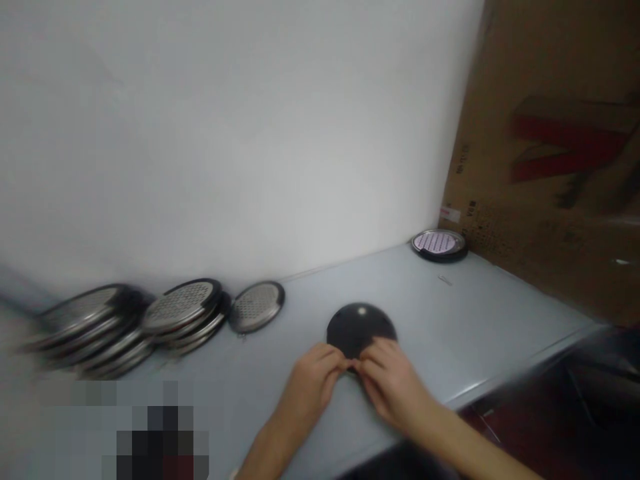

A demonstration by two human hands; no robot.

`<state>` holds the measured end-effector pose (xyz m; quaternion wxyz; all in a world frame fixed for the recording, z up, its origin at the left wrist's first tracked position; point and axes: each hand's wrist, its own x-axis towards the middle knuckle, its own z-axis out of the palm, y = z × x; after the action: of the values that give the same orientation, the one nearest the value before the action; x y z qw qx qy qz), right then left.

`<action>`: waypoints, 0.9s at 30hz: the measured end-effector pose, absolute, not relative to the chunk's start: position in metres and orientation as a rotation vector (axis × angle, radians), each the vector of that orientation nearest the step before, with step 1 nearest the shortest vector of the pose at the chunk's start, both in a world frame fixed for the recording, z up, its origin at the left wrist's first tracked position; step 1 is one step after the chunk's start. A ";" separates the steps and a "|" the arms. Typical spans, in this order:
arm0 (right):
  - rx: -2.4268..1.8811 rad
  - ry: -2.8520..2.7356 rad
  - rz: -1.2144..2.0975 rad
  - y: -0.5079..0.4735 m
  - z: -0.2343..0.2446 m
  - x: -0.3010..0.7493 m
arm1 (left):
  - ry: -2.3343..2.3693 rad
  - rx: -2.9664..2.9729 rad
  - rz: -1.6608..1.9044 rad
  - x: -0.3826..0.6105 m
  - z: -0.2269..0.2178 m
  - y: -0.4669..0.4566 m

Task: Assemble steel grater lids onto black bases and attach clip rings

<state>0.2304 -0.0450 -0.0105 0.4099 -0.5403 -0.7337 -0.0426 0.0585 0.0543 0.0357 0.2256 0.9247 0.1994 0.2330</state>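
A round, dark disc (357, 327) with a bright glint near its far edge lies on the grey table, in front of me. At its near edge my left hand (320, 370) has thumb and fingers pinched together. My right hand (387, 373) grips the same near edge from the right, its fingers bent over the rim. The fingertips of both hands almost meet there. They hide part of the rim, and whether something small is between them is not visible.
To the left stand two leaning stacks of round metal-faced discs with black rims (183, 310) (95, 327), and a single patterned disc (257, 307). Another disc (440, 243) sits by the large cardboard box (540, 220). A white wall (250, 133) backs the grey table (480, 313).
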 end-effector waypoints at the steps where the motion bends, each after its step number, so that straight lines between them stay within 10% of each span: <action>1: -1.358 -1.857 -0.129 -0.045 -0.011 0.231 | 0.531 2.542 0.663 0.058 0.034 0.055; 27: -1.256 -1.945 -0.068 -0.069 -0.003 0.260 | 0.235 2.674 0.631 0.079 0.034 0.055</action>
<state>0.2603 -0.0693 -0.0030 0.4009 -0.4968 -0.7693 -0.0269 0.0788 0.0552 0.0343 0.1907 0.9519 0.0836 0.2246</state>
